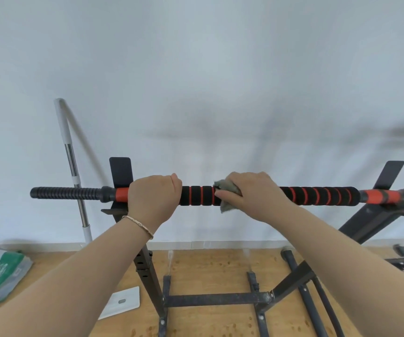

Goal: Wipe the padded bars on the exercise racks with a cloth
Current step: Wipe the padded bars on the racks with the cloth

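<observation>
Below the white wall (pixel 196 57), wooden floor (pixel 208 271) holds the rack (pixel 210 299).

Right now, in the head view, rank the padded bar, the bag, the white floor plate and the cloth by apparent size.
1. padded bar, by far
2. bag, partly cut off at the edge
3. white plate
4. cloth, though the right hand hides most of it, so unsure

I am standing in a plain workout room, facing a white wall (pixel 220 69) where a padded bar (pixel 317 195) is lying across black steel racks (pixel 145 263) on a wooden floor (pixel 208 268).
</observation>
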`<state>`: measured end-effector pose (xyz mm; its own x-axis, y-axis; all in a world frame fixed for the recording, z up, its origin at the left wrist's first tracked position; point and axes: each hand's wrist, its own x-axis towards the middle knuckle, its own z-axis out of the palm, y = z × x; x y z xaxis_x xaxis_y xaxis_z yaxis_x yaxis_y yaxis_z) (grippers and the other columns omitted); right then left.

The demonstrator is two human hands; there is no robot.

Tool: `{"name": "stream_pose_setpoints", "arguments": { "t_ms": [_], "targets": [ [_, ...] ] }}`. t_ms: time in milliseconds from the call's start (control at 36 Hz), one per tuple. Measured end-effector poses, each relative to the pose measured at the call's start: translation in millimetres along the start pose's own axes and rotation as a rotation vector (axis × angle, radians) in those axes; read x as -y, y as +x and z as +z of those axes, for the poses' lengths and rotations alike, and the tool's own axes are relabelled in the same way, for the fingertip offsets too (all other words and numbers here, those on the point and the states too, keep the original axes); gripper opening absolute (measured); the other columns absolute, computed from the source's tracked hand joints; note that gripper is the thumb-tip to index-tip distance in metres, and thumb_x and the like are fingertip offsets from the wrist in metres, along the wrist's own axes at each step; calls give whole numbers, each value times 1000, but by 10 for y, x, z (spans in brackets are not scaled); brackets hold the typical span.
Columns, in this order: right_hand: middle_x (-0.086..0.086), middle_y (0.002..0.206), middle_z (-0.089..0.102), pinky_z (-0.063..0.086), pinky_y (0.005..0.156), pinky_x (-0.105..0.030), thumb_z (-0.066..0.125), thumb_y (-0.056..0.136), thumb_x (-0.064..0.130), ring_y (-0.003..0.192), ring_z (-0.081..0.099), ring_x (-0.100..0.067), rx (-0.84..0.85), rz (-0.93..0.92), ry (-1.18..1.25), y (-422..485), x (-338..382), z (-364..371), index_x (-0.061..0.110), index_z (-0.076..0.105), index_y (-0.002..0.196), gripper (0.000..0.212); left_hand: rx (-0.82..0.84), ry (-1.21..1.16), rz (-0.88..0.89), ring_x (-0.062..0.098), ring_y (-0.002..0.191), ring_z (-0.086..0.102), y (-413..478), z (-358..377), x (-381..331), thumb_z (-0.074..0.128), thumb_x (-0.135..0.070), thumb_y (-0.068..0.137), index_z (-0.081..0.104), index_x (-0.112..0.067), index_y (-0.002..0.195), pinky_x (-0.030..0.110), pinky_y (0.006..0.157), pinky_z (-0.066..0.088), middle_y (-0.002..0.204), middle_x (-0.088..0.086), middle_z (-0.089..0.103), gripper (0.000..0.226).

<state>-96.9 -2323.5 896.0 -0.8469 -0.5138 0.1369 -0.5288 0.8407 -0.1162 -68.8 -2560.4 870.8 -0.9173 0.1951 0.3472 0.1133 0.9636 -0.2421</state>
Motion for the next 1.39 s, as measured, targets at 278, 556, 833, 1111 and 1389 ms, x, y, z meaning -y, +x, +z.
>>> {"name": "stream_pose_setpoints", "arguments": {
  "t_ms": [278, 556, 833, 1111, 1389],
  "targets": [
    [0, 72, 50, 38, 69, -36, 41, 104, 42, 80, 50, -24, 192, 111, 42, 435, -53, -38, 14, 47, 70, 45, -176, -89, 53, 16, 37, 29, -39, 33, -30, 26, -2, 68, 52, -4, 64, 22, 46, 28, 47, 2, 22, 26],
    [-3, 78, 60, 44, 68, -38, 39, 101, 51, 76, 56, -24, 52, 243, 272, 683, -162, -139, 10, 57, 75, 52, 81, 124, 7, 21, 46, 41, -14, -58, -37, 53, -5, 70, 61, -11, 94, 24, 46, 34, 55, 0, 35, 25],
    [-5, 130, 50, 41, 93, -43, 27, 89, 72, 113, 50, -28, -70, 89, -143, 302, 268, 83, 20, 51, 136, 74, 184, 129, -24, 23, 66, 53, -8, -180, -65, 52, -15, 88, 51, -14, 121, 27, 57, 43, 74, -1, 51, 33],
    [3, 103, 65, 46, 86, -39, 43, 99, 51, 97, 57, -21, -8, -176, 57, 160, 85, 18, 24, 67, 113, 39, 154, 133, -23, 23, 65, 49, 3, -133, -71, 48, -12, 88, 50, -13, 115, 27, 56, 42, 72, -1, 45, 27],
    [6, 109, 72, 40, 88, -27, 61, 96, 9, 104, 59, -21, -84, -214, 184, -30, -122, -184, 18, 76, 107, 21, 180, 140, -47, 22, 65, 49, 52, -116, -88, 48, -8, 86, 45, -16, 98, 27, 55, 39, 61, -3, 34, 15]
  ]
}}
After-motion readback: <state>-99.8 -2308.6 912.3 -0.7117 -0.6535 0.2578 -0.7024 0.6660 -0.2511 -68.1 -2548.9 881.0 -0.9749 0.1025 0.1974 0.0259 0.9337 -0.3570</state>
